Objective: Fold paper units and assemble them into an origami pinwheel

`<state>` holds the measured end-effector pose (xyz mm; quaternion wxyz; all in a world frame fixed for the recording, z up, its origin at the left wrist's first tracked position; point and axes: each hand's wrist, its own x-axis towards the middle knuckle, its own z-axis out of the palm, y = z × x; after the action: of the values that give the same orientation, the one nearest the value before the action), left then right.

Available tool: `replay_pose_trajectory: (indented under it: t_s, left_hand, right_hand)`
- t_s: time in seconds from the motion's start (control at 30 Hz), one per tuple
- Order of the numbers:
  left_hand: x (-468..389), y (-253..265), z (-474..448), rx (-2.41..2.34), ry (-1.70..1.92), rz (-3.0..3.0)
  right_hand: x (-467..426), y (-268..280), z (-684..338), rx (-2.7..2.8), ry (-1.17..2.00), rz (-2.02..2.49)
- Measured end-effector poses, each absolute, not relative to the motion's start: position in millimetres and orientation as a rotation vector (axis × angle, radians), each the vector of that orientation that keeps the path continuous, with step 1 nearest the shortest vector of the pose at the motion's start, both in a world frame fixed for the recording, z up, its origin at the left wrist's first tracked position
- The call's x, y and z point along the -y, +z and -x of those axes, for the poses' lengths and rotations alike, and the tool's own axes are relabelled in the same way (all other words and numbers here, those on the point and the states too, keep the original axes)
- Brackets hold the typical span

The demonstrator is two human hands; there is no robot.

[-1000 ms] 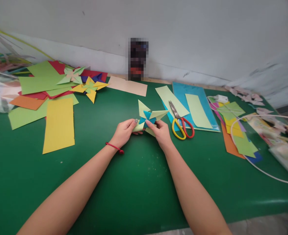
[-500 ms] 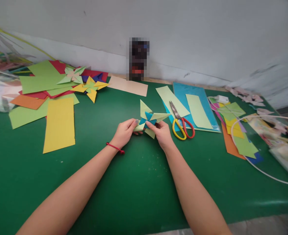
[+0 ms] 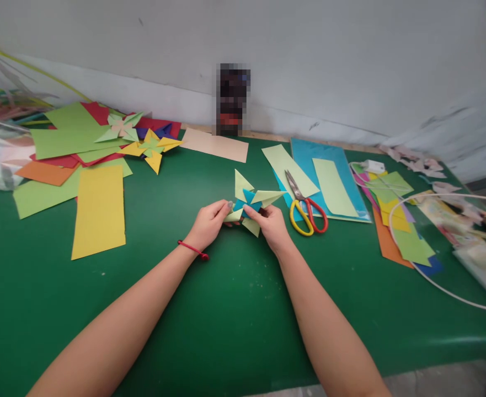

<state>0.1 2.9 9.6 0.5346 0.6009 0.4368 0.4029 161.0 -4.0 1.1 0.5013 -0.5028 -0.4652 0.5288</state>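
Note:
Between my two hands is a folded paper pinwheel (image 3: 250, 197) with a blue centre and pale green pointed arms, held above the green table (image 3: 243, 309). My left hand (image 3: 210, 221) pinches its left arm between thumb and fingers; a red cord bracelet (image 3: 193, 249) circles that wrist. My right hand (image 3: 272, 225) grips the lower right side, its thumb pressed on the blue centre and the fingers partly hidden beneath. Just right of the hands lie scissors (image 3: 304, 207) with one yellow and one red handle, partly over a pale green paper strip (image 3: 290, 168).
Finished paper pinwheels, a yellow-and-green one (image 3: 154, 148) and a green-and-pink one (image 3: 121, 128), rest on coloured sheets at left. A yellow sheet (image 3: 101, 212) lies nearer. At right are a blue pack (image 3: 342, 182), paper scraps (image 3: 408, 220) and a looping white cable (image 3: 412, 264).
The pinwheel stays in both hands with almost the same pose. The whole view has shifted very slightly; nothing was let go or picked up.

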Motion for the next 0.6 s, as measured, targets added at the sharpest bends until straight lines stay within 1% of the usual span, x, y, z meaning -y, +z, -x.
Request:
replay_pose_trajectory:
  t_s: [0.27, 0.47, 0.6]
  left_hand:
    - [-3.2, 6.7, 0.7, -1.144, 0.945, -1.525]
    - [-4.8, 0.2, 1.0, -1.166, 1.068, -1.448]
    - [-5.7, -0.7, 1.9, -1.214, 1.072, -1.435]
  right_hand:
    - [4.6, 4.3, -159.2, 1.132, 1.242, 1.279]
    - [4.0, 0.3, -157.5, 1.121, 1.186, 1.267]
    - [4.2, -0.7, -157.6, 1.163, 1.134, 1.302]
